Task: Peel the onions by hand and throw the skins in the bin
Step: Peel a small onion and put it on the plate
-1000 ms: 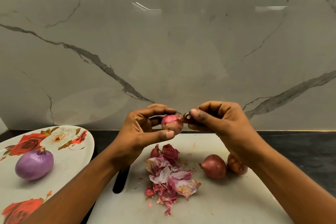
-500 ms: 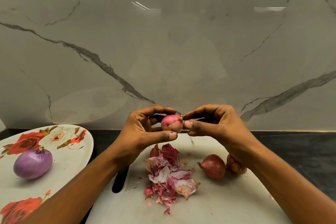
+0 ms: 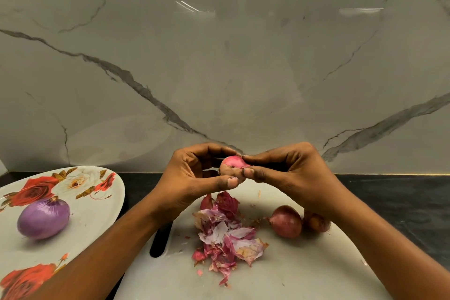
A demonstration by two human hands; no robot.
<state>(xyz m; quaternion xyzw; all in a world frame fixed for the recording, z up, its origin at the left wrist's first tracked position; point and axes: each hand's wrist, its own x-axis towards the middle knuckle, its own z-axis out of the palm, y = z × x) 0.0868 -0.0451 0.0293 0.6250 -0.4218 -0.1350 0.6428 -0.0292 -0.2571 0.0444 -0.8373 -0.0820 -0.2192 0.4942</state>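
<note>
- Head view: a grey marble wall [image 3: 219, 68] with dark veins filled the space behind your worktop and met a black counter [image 3: 401, 202] along its base.
- A pale cutting board [image 3: 304, 275] lay on that counter in front of you, with a dark handle slot at its left edge.
- A flowered plate [image 3: 97, 214] sat just beside the board on your left and held one peeled purple onion [image 3: 43, 219].
- Your left hand [image 3: 192, 178] gripped a small onion [image 3: 231, 165] above the board, with thumb and fingers curled round it.
- Your right hand [image 3: 292, 173] pinched the onion's pink skin between thumb and forefinger.
- A heap of skins [image 3: 226, 234] lay mid-board.
- An unpeeled onion [image 3: 286, 221] sat to the right of the heap. Close beside it was a second onion [image 3: 316, 223], partly hidden by your right wrist.
</note>
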